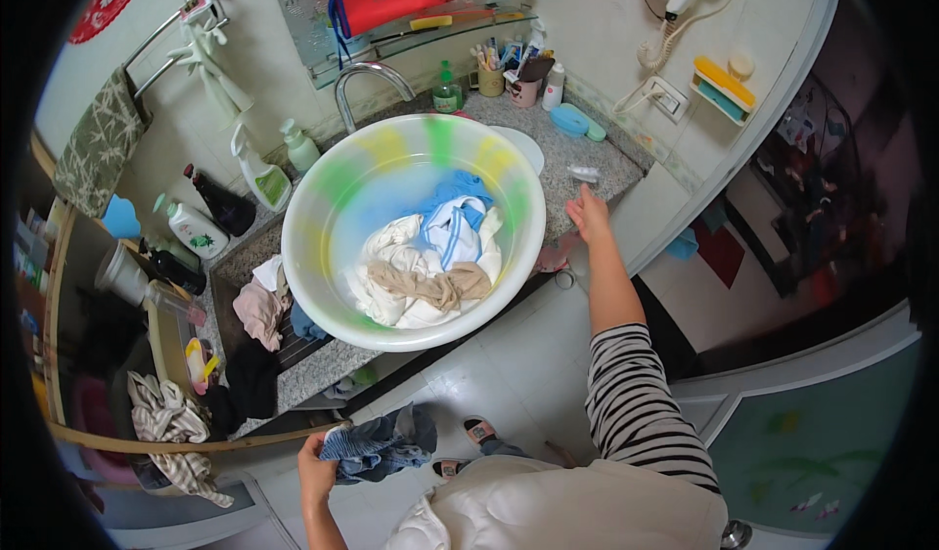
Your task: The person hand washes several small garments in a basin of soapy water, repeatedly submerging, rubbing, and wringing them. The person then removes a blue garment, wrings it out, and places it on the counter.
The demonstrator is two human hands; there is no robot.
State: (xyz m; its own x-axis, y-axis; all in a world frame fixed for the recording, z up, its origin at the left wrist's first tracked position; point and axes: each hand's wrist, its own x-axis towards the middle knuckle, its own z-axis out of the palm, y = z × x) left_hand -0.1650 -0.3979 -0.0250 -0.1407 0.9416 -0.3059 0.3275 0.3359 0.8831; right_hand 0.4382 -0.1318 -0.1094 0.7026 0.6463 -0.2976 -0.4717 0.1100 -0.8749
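Note:
My left hand [315, 470] grips a dark blue, denim-like garment [391, 444] at the lower middle, in front of my body. The garment hangs in folds and part of it looks striped. Toward the right end of the counter I stretch out my right hand [587, 215], fingers extended and holding nothing. Just past its fingertips lies a small, clear-and-white object [584, 173], too small to name. Between my hands and farther off stands a large white basin [323, 301] with green and yellow patches. Inside it, white, blue and tan clothes [421, 271] lie in cloudy water.
Behind the basin rises a curved faucet [354, 79]. A blue brush [577, 122] and cups of toothbrushes [492, 81] are at the back right. Spray and pump bottles [262, 174] line the left. Loose clothes [262, 310] lie in the sink, left of the basin.

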